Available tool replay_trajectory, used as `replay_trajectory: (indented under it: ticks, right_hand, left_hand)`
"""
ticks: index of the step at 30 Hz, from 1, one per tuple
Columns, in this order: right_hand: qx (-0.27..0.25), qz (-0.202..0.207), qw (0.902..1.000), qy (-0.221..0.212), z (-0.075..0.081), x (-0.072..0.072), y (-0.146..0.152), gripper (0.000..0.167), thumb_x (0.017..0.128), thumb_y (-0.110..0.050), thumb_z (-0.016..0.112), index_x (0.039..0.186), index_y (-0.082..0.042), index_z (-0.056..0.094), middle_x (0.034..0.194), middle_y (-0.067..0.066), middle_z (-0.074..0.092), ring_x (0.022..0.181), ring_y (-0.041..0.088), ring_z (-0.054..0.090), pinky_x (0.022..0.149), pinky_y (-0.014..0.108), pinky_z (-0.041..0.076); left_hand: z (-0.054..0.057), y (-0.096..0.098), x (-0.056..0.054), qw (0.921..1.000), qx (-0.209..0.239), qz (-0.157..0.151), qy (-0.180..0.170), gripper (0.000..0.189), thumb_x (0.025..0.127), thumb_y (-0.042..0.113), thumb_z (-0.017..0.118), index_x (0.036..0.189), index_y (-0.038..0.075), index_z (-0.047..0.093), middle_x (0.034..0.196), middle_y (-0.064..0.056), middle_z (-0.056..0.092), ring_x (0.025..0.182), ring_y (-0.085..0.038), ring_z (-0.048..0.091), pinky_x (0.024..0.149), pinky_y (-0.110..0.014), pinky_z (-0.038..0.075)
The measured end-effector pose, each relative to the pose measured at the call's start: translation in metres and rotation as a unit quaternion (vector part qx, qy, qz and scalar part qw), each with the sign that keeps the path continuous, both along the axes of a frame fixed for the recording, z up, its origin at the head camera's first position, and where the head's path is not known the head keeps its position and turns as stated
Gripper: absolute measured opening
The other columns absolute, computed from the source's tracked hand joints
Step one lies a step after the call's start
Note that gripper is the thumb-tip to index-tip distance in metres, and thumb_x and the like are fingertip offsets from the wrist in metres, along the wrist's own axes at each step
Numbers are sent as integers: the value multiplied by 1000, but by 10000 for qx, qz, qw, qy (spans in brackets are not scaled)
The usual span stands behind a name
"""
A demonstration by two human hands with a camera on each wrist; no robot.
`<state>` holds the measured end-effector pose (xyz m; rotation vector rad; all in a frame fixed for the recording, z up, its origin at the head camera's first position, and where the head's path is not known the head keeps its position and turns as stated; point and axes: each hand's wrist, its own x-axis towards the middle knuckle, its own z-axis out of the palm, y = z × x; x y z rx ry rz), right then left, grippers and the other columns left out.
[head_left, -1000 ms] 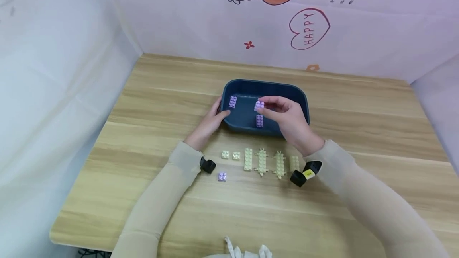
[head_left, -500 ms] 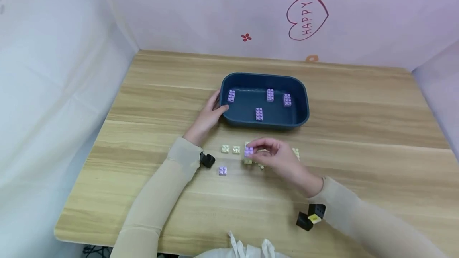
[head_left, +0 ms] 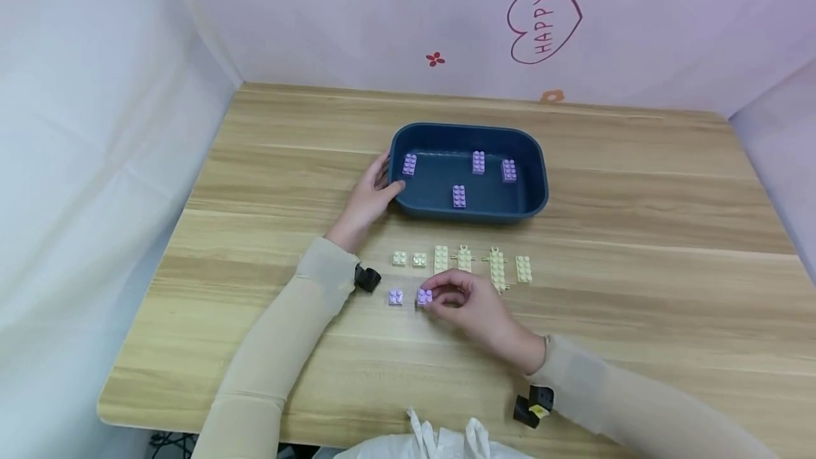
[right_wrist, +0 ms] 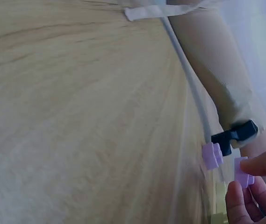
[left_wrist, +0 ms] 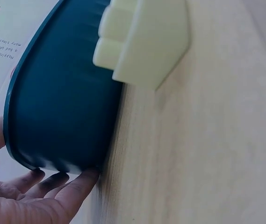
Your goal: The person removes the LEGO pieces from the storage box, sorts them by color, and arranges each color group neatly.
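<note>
My left hand [head_left: 366,202] grips the left end of a dark blue tray [head_left: 472,215], thumb over the rim and fingers against the outer wall, as the left wrist view also shows. Four-stud in look, a small purple building brick [head_left: 424,297] is pinched between the thumb and fingers of my right hand [head_left: 477,309], low over the table. A matching purple brick [head_left: 395,297] lies just left of it. Inside the tray are several longer purple bricks [head_left: 459,196], set apart from one another. The right hand hides part of the pale yellow pieces behind it.
Between tray and right hand runs a row of pale yellow pieces: two small bricks [head_left: 399,258], a long brick [head_left: 441,258], two axle pieces [head_left: 497,269] with side pins and a medium brick [head_left: 523,269]. A printed cloth [head_left: 331,27] hangs behind the table.
My right hand has come out of the tray with the small purple brick, moving toward the table's front and left, beside the other small purple brick. My left hand stays on the tray.
</note>
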<state>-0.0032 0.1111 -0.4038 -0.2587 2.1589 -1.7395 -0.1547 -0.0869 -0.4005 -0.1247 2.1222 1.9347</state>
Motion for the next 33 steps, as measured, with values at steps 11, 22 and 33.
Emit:
replay_trajectory:
  ticks: [11,22,33]
  right_hand:
    - [1004,-283,9810,1636,-11,9,-18,24,74,10,75,95,0,71,94,10,70,79,20,70,72,20,57]
    - [1413,-354,9710,1897,-9,10,-22,25,72,11,75,95,2,72,94,11,71,75,17,69,67,20,57]
    - [1383,-173,9737,1803,-9,13,-19,34,71,13,74,103,2,70,100,11,68,80,17,68,70,19,57]
  left_hand:
    - [0,-1,-2,9999,74,-92,55,69,96,12,57,154,28,24,159,1,29,144,-19,31,116,-34,31]
    - [1,0,-2,9997,163,-163,-13,70,96,12,58,154,29,23,159,2,28,145,-19,30,116,-35,31]
    - [6,-1,1,9995,226,-196,-59,70,96,11,57,155,27,22,160,2,25,146,-19,27,117,-35,30]
